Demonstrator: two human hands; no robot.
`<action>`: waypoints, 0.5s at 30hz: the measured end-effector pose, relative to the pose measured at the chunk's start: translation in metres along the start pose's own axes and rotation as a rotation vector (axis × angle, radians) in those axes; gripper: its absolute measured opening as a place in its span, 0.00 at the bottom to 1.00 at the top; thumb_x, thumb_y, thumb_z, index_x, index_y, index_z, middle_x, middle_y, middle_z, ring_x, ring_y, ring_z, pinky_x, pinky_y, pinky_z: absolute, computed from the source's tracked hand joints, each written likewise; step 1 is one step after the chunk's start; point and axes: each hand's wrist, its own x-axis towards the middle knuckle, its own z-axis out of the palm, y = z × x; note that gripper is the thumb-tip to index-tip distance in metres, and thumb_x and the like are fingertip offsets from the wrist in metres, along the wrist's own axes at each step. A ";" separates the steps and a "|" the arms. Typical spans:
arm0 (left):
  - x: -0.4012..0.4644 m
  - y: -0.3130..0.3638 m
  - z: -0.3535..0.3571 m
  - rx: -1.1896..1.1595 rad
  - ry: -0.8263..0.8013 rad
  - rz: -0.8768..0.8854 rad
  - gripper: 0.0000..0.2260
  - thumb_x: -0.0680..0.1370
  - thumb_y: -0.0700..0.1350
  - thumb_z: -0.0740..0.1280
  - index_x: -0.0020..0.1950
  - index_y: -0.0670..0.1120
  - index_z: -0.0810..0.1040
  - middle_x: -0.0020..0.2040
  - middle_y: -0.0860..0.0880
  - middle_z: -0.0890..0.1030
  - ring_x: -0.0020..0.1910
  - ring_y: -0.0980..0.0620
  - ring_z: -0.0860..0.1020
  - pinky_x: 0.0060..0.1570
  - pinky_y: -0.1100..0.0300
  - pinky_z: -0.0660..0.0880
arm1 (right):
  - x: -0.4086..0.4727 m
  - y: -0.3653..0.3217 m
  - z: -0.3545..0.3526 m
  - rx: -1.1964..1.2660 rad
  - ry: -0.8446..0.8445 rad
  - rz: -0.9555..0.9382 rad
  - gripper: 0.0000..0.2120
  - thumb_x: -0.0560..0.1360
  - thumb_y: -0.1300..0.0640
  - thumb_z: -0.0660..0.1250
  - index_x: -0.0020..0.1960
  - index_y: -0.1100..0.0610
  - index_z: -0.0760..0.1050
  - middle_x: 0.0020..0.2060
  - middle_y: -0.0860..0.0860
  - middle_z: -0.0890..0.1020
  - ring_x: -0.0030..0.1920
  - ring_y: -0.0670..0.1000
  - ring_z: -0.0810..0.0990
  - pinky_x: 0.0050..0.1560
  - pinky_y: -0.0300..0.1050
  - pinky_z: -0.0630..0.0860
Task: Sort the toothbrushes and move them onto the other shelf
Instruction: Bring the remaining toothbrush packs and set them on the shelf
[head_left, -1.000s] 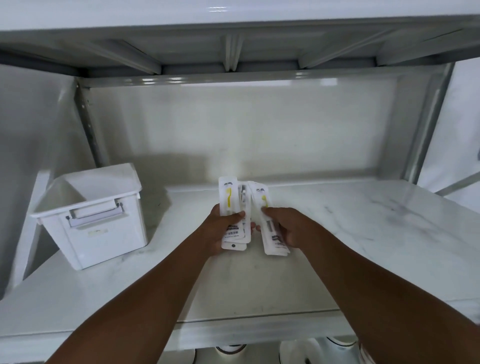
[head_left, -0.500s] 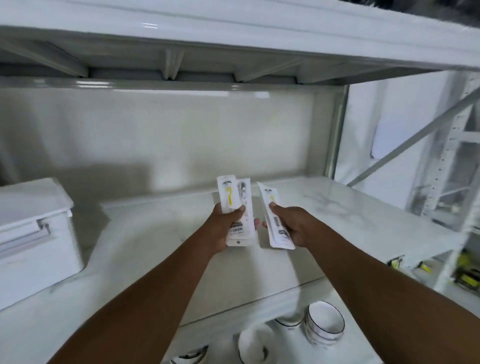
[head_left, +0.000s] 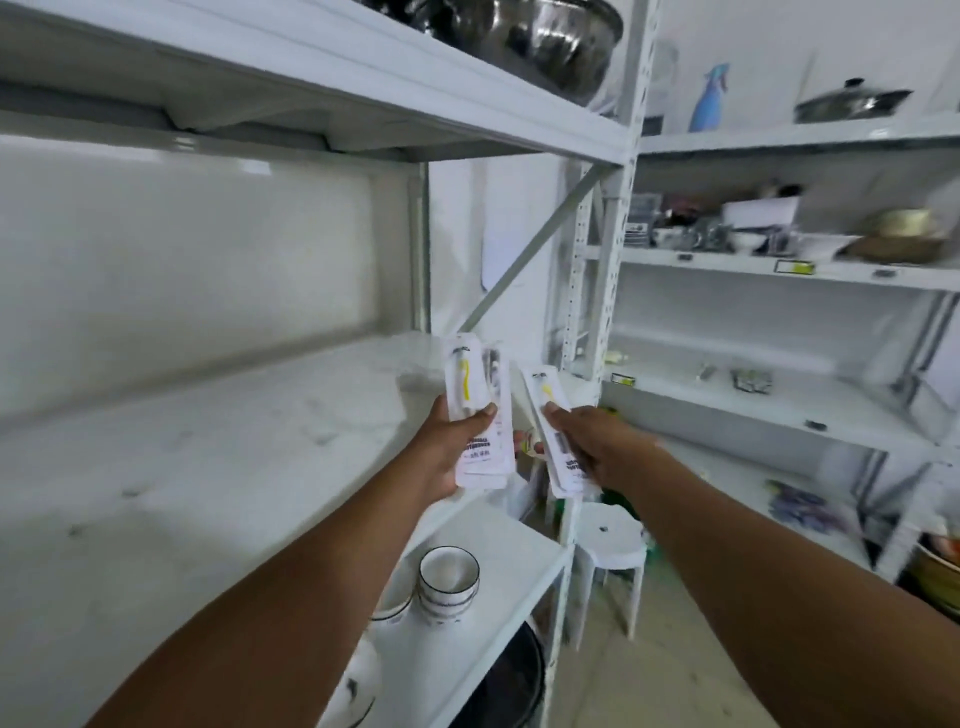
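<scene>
Standing by a big white shelf (head_left: 218, 467), a person is looking toward another shelf (head_left: 769, 410) on the right. Both arms are reaching out in the air between the two. The left hand (head_left: 452, 447) is gripping a small stack of toothbrush packs (head_left: 475, 415), thumb on top, fingers curled behind. The right hand (head_left: 592, 447) is gripping another pack (head_left: 553, 441), tilted a bit. I think carrying is the step now. Keeping the two piles apart and holding them tight is helping them stay sorted until they are lying on the right shelf.
</scene>
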 end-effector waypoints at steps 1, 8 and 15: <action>0.007 -0.009 0.015 0.005 -0.033 -0.012 0.19 0.77 0.39 0.68 0.65 0.44 0.67 0.54 0.36 0.82 0.40 0.43 0.85 0.33 0.49 0.81 | 0.001 0.008 -0.019 -0.001 0.037 0.017 0.54 0.41 0.28 0.78 0.51 0.69 0.75 0.40 0.65 0.75 0.41 0.59 0.73 0.41 0.54 0.71; 0.053 -0.074 0.115 0.044 -0.185 -0.141 0.19 0.75 0.39 0.71 0.63 0.47 0.71 0.54 0.41 0.84 0.44 0.43 0.85 0.43 0.44 0.82 | -0.062 0.002 -0.111 0.062 0.272 0.077 0.20 0.73 0.48 0.72 0.51 0.65 0.77 0.38 0.67 0.78 0.33 0.56 0.76 0.36 0.49 0.77; 0.113 -0.120 0.199 0.153 -0.188 -0.196 0.22 0.72 0.44 0.73 0.64 0.50 0.71 0.61 0.42 0.81 0.55 0.41 0.82 0.54 0.36 0.77 | -0.042 0.026 -0.207 0.123 0.354 0.112 0.20 0.75 0.53 0.71 0.58 0.67 0.72 0.41 0.63 0.83 0.32 0.55 0.85 0.29 0.45 0.79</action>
